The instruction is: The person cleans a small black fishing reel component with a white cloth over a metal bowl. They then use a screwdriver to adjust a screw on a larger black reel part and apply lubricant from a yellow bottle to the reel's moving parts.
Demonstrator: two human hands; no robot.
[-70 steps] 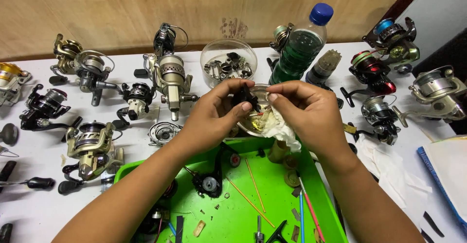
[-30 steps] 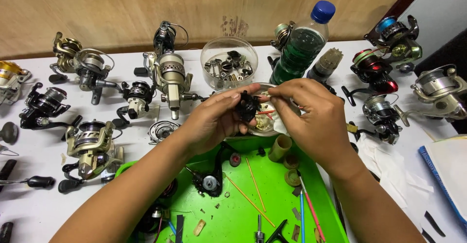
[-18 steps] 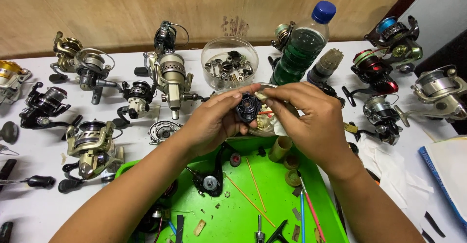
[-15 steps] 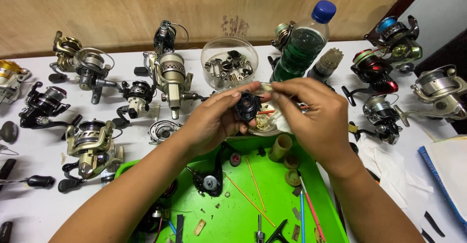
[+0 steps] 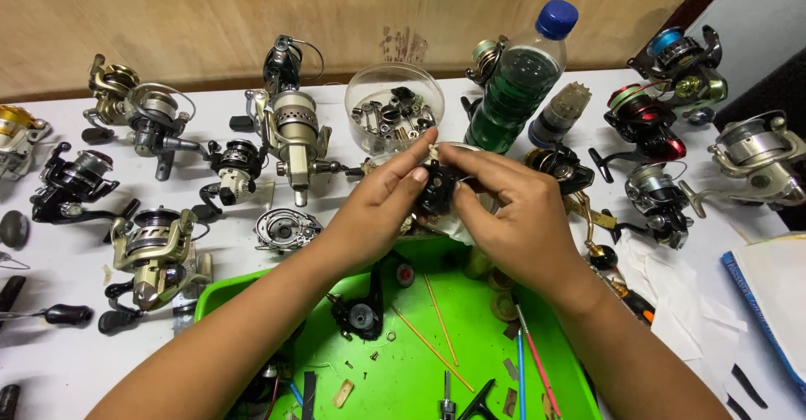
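While our left hand (image 5: 378, 210) pinches the black reel part (image 5: 437, 189), our right fingers (image 5: 470, 161) press it from opposite — both equally near.

Fishing reels (image 5: 151, 248) are crowding the left half of the white bench (image 5: 50, 361), leaving only narrow lanes between them. Behind the two hands, a clear round tub of metal parts (image 5: 395, 118) and a tall green bottle with a blue cap (image 5: 516, 80) are standing close together, blocking any straight reach toward the wall. More reels (image 5: 655, 206) are lining the right edge. Between the forearms, the green tray (image 5: 554, 336) is lying partly open: thin sticks (image 5: 437, 302), a black reel frame (image 5: 361, 311) and small scraps are dotting its floor, with bare green between them.
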